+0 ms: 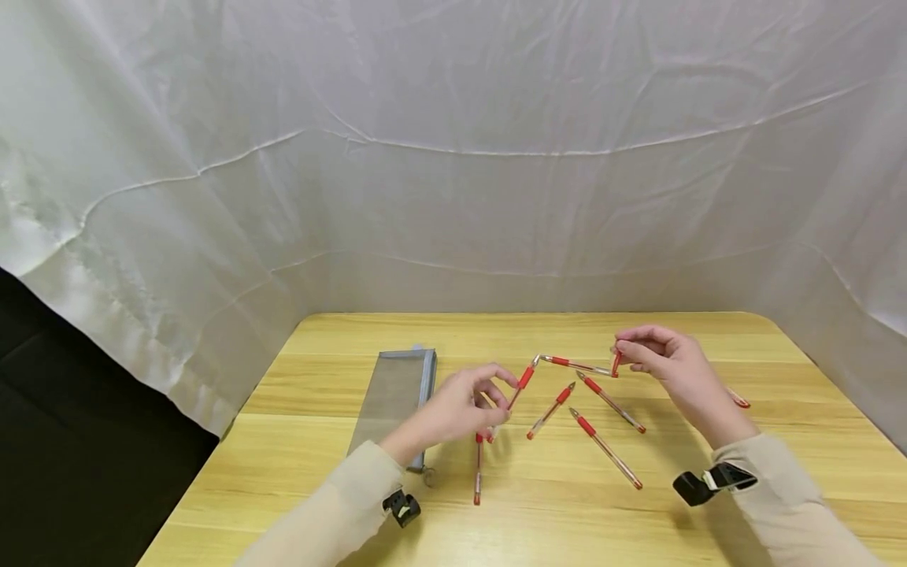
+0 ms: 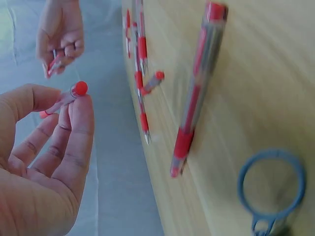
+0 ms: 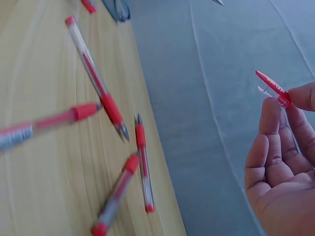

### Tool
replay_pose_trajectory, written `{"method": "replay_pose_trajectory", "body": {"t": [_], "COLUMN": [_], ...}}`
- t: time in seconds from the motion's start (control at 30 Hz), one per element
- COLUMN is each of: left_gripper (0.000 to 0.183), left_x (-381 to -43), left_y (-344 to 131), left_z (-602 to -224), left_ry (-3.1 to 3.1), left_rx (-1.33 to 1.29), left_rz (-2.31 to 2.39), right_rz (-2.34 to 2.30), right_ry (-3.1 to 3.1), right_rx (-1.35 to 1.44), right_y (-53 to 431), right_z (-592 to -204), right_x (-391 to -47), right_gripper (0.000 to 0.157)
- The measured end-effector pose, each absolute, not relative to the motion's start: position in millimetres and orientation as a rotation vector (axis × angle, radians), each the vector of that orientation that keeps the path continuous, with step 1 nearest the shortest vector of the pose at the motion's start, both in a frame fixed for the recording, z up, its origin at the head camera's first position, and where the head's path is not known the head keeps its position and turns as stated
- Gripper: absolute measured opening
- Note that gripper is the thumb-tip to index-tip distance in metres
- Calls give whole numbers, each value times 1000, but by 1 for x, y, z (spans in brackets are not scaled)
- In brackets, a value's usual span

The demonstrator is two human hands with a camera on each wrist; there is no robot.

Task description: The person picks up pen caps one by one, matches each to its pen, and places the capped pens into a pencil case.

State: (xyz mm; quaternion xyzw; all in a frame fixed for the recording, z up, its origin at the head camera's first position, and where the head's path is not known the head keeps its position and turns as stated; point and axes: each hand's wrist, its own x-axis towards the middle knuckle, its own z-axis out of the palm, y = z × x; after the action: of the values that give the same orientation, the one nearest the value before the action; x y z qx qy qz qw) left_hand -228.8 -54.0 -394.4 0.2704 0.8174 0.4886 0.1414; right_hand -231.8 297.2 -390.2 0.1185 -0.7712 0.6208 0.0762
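Note:
My left hand (image 1: 464,405) pinches a clear gel pen (image 1: 525,376) with a red grip, its bare metal tip pointing up and away. In the left wrist view the red end plug (image 2: 79,88) of this pen shows by the fingertips. Across from it, above the table's right half, my right hand (image 1: 666,370) pinches a red pen cap (image 3: 275,90) with a clip between thumb and fingers. The two hands are apart. Several similar pens lie on the wood below, among them one uncapped pen (image 1: 611,402) and another pen (image 1: 478,472) under the left hand.
A grey zip pouch (image 1: 390,386) lies at the left, partly behind the left forearm, with a ring pull (image 2: 273,214) at its near corner. Another red-ended piece (image 1: 738,398) lies beyond the right wrist. A pale curtain (image 1: 496,197) stands behind the wooden table (image 1: 283,472).

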Motion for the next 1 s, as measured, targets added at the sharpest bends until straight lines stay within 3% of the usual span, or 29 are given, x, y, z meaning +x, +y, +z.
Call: {"method": "replay_pose_trajectory", "body": {"t": [0.63,1.0], "left_gripper": [40,39], "left_x": [-200,-199], "left_y": [-38,-35], "left_z": [-400,-399], "left_ry": [2136,2094], "left_rx": [772,766], "left_rz": [1551,1567], "right_rz": [2217,2117], "right_ry": [-2063,-2154], "right_rx": [489,519], "right_y": [257,242], "right_z": [-389,-389], "right_x": [-220,-217], "right_gripper": [12,18]}}
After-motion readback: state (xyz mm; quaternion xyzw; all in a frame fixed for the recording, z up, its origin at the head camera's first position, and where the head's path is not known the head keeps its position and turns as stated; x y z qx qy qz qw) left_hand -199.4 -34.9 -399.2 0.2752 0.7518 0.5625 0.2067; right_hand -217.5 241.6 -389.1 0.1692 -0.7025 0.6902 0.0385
